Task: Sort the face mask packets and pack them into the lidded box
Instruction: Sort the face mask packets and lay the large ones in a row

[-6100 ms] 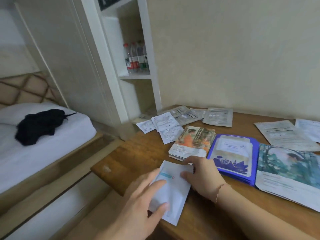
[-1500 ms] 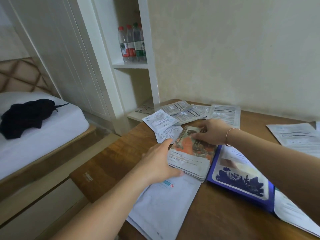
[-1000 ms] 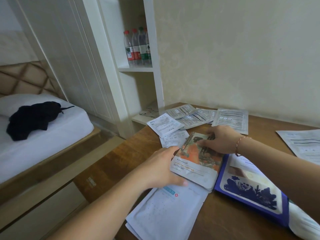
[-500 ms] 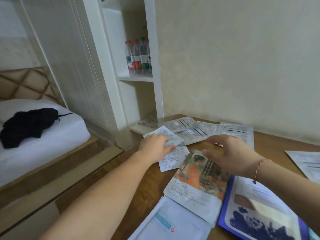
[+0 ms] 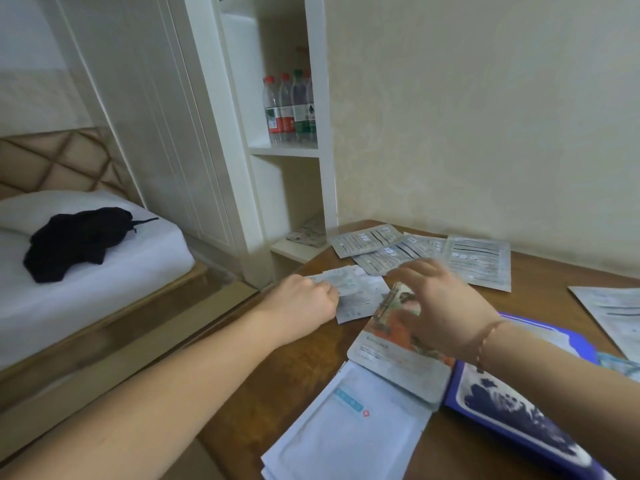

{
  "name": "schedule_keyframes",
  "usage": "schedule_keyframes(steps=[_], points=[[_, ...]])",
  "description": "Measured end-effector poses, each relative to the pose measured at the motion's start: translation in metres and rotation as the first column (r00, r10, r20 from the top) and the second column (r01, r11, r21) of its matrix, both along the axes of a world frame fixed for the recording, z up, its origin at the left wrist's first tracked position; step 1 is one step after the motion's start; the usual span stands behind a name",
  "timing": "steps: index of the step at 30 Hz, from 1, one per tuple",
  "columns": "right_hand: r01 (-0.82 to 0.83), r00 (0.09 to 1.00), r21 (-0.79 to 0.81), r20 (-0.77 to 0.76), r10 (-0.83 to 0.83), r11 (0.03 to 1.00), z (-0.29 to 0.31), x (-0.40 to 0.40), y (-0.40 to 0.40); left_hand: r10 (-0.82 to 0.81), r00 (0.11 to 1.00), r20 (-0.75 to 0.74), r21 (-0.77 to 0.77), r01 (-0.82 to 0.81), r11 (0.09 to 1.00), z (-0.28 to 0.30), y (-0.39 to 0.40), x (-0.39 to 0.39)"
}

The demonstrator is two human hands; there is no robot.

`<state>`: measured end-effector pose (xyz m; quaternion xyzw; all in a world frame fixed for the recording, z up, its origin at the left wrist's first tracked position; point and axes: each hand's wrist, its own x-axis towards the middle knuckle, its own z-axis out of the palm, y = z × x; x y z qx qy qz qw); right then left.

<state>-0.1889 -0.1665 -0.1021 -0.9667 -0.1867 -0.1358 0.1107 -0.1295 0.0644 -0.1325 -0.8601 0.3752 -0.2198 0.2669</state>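
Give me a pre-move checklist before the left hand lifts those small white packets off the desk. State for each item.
1. Left hand on the small white packets: ok, fingers curled at their near edge.
2. Packets actually gripped: cannot tell, fingertips hidden.
3. Right hand free: ok, open above the orange packet stack, holding nothing.
4. Small packets clear of other piles: ok, the grey packets lie behind them, apart.
5. White pile secure: not ok, it overhangs the desk edge.
6. Lidded box ready: cannot tell, none in view.
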Motion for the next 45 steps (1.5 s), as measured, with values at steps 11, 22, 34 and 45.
schedule_keyframes(steps=[11,22,34,45], points=[[-0.208,0.919,-0.323,0.26,0.297,0.923,-0.013,-0.052,0.07,-0.153,0.988,-0.004,-0.562,0.124,0.818,0.001,0.032,-0.115],[0.225,0.909,0.586,-0.414,0.049,0.779,0.032,-0.096,0.033,-0.474,0.753,-0.456,-0.814,-0.569,-0.121,-0.022,0.021,-0.206],[0.074,0.996,0.24,0.032,-0.084,0.968,-0.032,-0.114,0.014,-0.113,0.88,-0.461,-0.852,-0.403,0.334,-0.06,0.035,-0.218],[-0.209,0.977,-0.069,0.029,0.211,0.975,-0.062,-0.141,0.011,-0.068,0.85,-0.522,-0.824,-0.482,0.297,-0.056,0.043,-0.226]])
